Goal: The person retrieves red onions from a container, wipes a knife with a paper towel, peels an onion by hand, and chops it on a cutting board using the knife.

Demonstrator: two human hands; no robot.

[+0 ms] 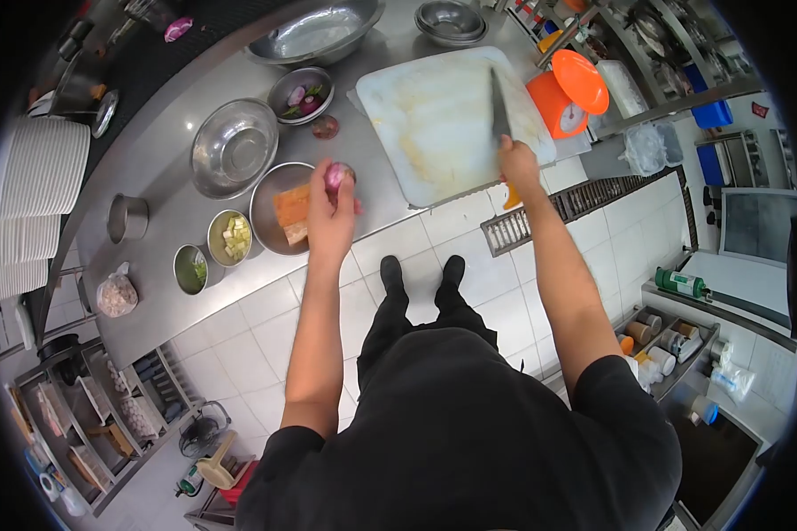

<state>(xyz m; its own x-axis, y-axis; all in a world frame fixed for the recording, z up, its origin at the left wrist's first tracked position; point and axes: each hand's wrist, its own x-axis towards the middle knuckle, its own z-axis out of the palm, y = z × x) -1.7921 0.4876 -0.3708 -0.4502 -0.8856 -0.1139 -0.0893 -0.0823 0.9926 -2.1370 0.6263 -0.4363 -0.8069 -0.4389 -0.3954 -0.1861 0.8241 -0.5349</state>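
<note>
My left hand (331, 226) is closed around a red onion (337, 175), raised above a steel bowl (261, 203) with orange and pale chunks (291, 209) in it. With my right hand (519, 166) I grip a knife (499, 108) by its yellow-orange handle. Its blade lies over the right part of a stained white cutting board (434, 115), pointing to the far side. Beyond my left hand, a small steel bowl (279, 94) holds red onion pieces. A reddish round item (325, 127), too small to name surely, sits beside that bowl.
An orange scale (558, 104) stands right of the board. Left on the steel counter are a wide bowl (205, 146), a pot of pale cubes (229, 237), a pot with chopped greens (189, 269) and a tied plastic bag (117, 292). Stacked plates (40, 168) stand farther left.
</note>
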